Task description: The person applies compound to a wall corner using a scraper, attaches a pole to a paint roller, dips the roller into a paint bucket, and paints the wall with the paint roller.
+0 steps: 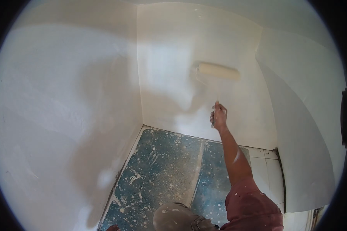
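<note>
My right hand (219, 116) is wrapped round the handle of a paint roller, arm stretched out toward the back wall (165, 69). The roller's cream sleeve (219, 71) lies nearly level, at or very close to that wall, slightly blurred. A thin wire frame runs from its left end down to the handle. At the bottom edge, a sliver of my left hand (112, 228) shows over the floor sheet; its fingers are cut off by the frame.
Blue paint-spattered sheets (162, 165) cover much of the floor, with white tiles (260, 173) at the right. Pale walls stand left (46, 115) and right (300, 127). A grey paint-spotted rounded shape, apparently my knee (173, 217), is below. A dark object (344, 117) sits far right.
</note>
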Tool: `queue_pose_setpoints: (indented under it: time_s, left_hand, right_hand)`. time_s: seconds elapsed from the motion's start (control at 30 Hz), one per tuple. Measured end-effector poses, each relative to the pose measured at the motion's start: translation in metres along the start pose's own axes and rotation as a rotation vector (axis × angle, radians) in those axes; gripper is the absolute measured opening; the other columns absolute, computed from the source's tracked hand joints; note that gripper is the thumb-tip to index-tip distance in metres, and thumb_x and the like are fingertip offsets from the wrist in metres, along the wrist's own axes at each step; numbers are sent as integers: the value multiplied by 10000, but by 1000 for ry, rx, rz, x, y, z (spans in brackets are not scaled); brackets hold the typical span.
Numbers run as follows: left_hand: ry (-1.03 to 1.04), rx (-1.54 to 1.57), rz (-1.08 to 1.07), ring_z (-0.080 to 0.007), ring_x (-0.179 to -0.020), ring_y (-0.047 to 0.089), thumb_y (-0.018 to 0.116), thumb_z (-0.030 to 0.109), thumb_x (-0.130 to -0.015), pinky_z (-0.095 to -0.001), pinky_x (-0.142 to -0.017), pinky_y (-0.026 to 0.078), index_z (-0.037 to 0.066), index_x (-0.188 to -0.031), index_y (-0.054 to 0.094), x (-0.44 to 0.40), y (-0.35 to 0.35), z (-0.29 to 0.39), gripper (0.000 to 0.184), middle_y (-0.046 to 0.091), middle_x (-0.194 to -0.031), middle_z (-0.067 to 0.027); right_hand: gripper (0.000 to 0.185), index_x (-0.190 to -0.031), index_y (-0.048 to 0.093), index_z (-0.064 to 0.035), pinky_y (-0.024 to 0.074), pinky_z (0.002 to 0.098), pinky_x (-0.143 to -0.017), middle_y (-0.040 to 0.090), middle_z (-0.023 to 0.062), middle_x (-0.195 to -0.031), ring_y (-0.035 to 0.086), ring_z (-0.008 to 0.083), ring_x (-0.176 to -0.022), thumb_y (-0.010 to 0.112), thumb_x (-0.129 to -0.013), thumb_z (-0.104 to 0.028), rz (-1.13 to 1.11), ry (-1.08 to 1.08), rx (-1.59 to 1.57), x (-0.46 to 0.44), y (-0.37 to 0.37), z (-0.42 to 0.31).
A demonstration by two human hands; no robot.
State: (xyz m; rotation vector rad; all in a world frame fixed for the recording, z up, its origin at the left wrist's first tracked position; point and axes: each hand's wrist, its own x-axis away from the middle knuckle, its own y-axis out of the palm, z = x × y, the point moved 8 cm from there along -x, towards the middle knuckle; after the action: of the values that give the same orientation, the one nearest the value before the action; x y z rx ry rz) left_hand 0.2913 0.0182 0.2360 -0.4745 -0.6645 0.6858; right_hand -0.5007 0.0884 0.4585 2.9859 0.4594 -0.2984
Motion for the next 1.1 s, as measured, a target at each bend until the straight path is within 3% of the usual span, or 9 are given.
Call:
queue_pose_setpoints:
  time_s: [0.13,0.23,0.33,0.43,0.53,0.73,0.87,0.97,1.1]
  left_hand:
    - [-47,5,20,-404,-1251,548,592,255,-964,-457,-1075,421,12,-1231,661,-1,2,-18,368,620,-1315,-220]
    - [-58,53,-5,-399,-1252,548,583,269,-966,-454,-1067,431,25,-1239,659,-6,6,-32,374,612,-1330,-214]
    - [-30,-100,-2,-392,-1256,546,573,263,-967,-450,-1061,436,28,-1246,654,-9,10,-33,374,612,-1333,-203]
    - [25,-64,-17,-386,-1266,539,565,270,-973,-453,-1063,432,21,-1258,642,-12,10,-17,386,612,-1335,-200]
    - [-75,12,-14,-386,-1271,536,568,274,-973,-456,-1070,423,11,-1244,649,-16,10,2,386,606,-1343,-203]
    - [33,-117,-44,-407,-1238,556,569,297,-971,-461,-1061,431,6,-1232,654,-28,29,-14,400,630,-1298,-217]
    - [-14,-73,-31,-418,-1223,561,570,302,-970,-464,-1058,432,0,-1227,652,-27,27,-19,405,634,-1276,-236]
    - [-40,-77,-28,-418,-1226,557,566,299,-970,-463,-1060,433,-3,-1221,656,-24,22,-5,402,625,-1286,-241]
    - [-4,-149,-68,-419,-1242,543,556,286,-971,-457,-1067,429,-1,-1234,650,-30,28,-15,401,613,-1306,-239]
  right_hand:
    - [441,-894,567,-77,370,292,-346,458,27,-524,430,135,-376,537,-1012,-501,-9,24,-153,0,19,4]
    - [449,-894,571,-75,380,290,-355,470,30,-538,440,132,-389,540,-1008,-507,24,-73,-172,-30,24,-58]
    - [466,-902,579,-57,399,290,-373,491,35,-560,458,129,-407,545,-1005,-510,13,-236,-161,-70,14,-127]
    - [482,-907,588,-45,399,284,-377,498,36,-556,461,124,-409,547,-1003,-516,4,-278,-66,-92,-9,-158]
    - [486,-894,595,-46,394,275,-379,501,36,-548,455,115,-407,547,-1003,-517,11,-313,83,-88,-35,-126]
    - [460,-870,607,-70,350,264,-350,471,12,-495,433,99,-368,533,-1017,-499,47,-114,124,-33,-79,14]
    - [445,-852,592,-75,328,267,-336,451,7,-486,418,96,-361,524,-1026,-479,86,-9,118,8,-97,84]
    - [445,-865,589,-61,332,259,-357,449,15,-527,419,86,-404,530,-1025,-472,92,48,116,27,-100,102]
    - [400,-853,571,-75,311,262,-335,434,2,-491,388,86,-365,523,-1037,-427,135,39,201,22,-95,65]
